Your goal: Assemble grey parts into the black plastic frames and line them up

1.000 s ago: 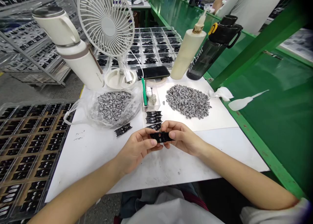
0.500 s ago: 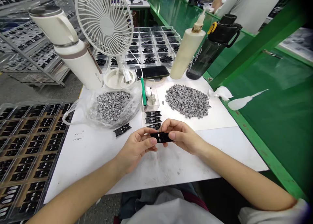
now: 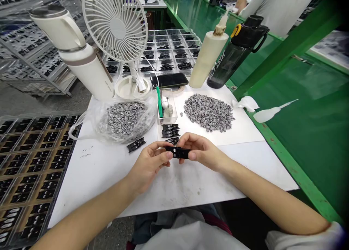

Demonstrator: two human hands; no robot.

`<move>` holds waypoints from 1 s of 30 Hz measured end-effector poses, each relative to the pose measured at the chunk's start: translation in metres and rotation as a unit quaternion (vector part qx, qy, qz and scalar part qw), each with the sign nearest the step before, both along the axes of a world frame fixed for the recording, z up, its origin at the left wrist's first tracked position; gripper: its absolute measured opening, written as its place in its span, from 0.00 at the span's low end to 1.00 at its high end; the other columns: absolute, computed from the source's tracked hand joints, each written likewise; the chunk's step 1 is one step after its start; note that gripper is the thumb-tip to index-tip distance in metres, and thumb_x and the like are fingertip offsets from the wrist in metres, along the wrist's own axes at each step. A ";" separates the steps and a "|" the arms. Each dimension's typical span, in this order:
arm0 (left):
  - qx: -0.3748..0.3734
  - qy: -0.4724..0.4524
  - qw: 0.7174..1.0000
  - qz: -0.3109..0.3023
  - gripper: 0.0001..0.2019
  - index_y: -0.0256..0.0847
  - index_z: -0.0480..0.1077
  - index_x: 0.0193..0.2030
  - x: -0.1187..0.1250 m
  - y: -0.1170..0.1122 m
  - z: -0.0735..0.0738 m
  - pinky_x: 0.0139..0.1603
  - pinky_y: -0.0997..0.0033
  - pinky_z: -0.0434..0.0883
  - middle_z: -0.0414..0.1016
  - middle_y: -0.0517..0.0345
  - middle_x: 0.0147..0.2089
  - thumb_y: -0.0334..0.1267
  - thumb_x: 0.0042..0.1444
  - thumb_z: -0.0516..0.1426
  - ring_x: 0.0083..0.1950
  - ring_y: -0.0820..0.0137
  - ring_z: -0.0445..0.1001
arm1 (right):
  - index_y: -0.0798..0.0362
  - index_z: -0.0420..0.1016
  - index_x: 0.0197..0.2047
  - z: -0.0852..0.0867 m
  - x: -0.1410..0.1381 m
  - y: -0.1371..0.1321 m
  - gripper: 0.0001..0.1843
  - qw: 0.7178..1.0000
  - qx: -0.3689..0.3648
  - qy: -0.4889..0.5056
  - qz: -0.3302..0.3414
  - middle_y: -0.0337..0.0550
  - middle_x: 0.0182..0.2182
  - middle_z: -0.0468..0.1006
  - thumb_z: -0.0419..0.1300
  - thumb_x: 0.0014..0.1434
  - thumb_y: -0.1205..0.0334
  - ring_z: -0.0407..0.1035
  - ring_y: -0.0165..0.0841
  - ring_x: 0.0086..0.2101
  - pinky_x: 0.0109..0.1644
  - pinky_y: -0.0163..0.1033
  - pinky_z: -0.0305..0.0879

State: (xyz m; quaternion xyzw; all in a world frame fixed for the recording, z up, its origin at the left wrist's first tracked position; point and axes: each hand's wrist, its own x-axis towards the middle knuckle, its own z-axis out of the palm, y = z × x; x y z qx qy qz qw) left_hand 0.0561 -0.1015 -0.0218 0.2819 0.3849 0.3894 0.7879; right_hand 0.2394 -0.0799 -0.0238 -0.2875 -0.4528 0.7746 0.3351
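Note:
Between my two hands is a small black plastic part (image 3: 178, 152) with pale oval openings near its left end. My left hand (image 3: 151, 163) pinches that left end between thumb and fingers. My right hand (image 3: 203, 152) grips the right end, thumb in front and fingers curled behind. Just beyond the hands, several similar black parts (image 3: 170, 133) lie in a short column, the nearest partly covered by my fingers. Another black part (image 3: 136, 145) rests alone to the left. A pile of small grey pieces (image 3: 209, 112) is spread on white paper at the right.
An open plastic bag of grey pieces (image 3: 125, 118) lies left, beside a clear box (image 3: 175, 115) with small tools. Behind stand a white fan (image 3: 117, 28), a white flask (image 3: 88, 73), a squeeze bottle (image 3: 207, 60) and a black bottle (image 3: 236, 53). A compartment tray (image 3: 35, 166) sits left.
The black part has shifted slightly left and tilted, its right end now lower. Both hands still hold it, and more of its face with the pale openings shows.

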 end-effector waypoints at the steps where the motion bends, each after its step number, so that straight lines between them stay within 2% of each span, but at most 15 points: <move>1: 0.006 0.010 1.000 0.001 0.08 0.41 0.70 0.36 0.000 0.000 0.000 0.33 0.78 0.63 0.72 0.62 0.30 0.33 0.46 0.61 0.30 0.79 0.66 | 0.56 0.63 0.36 0.000 0.000 0.000 0.19 1.000 0.001 -0.004 0.001 0.40 0.32 0.70 0.66 0.44 0.60 0.70 0.29 0.31 0.36 0.37 0.68; 5: 0.001 0.020 1.000 0.005 0.09 0.41 0.70 0.35 0.000 -0.001 0.001 0.33 0.77 0.63 0.72 0.62 0.31 0.34 0.45 0.62 0.29 0.79 0.65 | 0.56 0.63 0.35 0.000 -0.001 -0.001 0.16 1.000 0.001 -0.022 -0.010 0.37 0.30 0.70 0.65 0.45 0.63 0.69 0.27 0.28 0.34 0.35 0.67; 12: -0.058 -0.018 0.998 -0.019 0.12 0.39 0.70 0.37 -0.001 0.000 0.003 0.32 0.78 0.64 0.71 0.61 0.29 0.33 0.43 0.63 0.28 0.80 0.65 | 0.56 0.63 0.36 -0.002 0.001 0.000 0.14 1.000 0.003 -0.021 0.004 0.37 0.28 0.71 0.63 0.48 0.65 0.69 0.26 0.27 0.32 0.34 0.67; 15: -0.049 -0.007 0.998 -0.036 0.11 0.39 0.71 0.37 -0.001 0.001 0.005 0.31 0.79 0.64 0.70 0.62 0.28 0.34 0.44 0.62 0.27 0.81 0.64 | 0.56 0.63 0.35 -0.002 0.001 0.000 0.13 1.000 0.017 -0.018 0.005 0.36 0.27 0.70 0.63 0.48 0.66 0.68 0.25 0.26 0.31 0.32 0.66; 21: -0.013 0.030 0.997 -0.069 0.11 0.38 0.71 0.36 -0.004 0.002 0.006 0.31 0.78 0.64 0.71 0.59 0.32 0.33 0.43 0.63 0.29 0.78 0.66 | 0.57 0.64 0.35 0.001 0.001 -0.001 0.12 0.999 0.027 -0.029 0.009 0.37 0.27 0.69 0.63 0.48 0.65 0.67 0.24 0.25 0.30 0.32 0.66; 30: -0.026 -0.008 0.997 -0.068 0.11 0.40 0.71 0.33 -0.003 -0.001 0.002 0.29 0.78 0.62 0.70 0.61 0.29 0.32 0.40 0.64 0.28 0.78 0.65 | 0.57 0.64 0.34 0.006 -0.002 -0.003 0.13 0.999 0.028 -0.041 0.021 0.38 0.27 0.69 0.63 0.48 0.63 0.66 0.25 0.26 0.30 0.33 0.66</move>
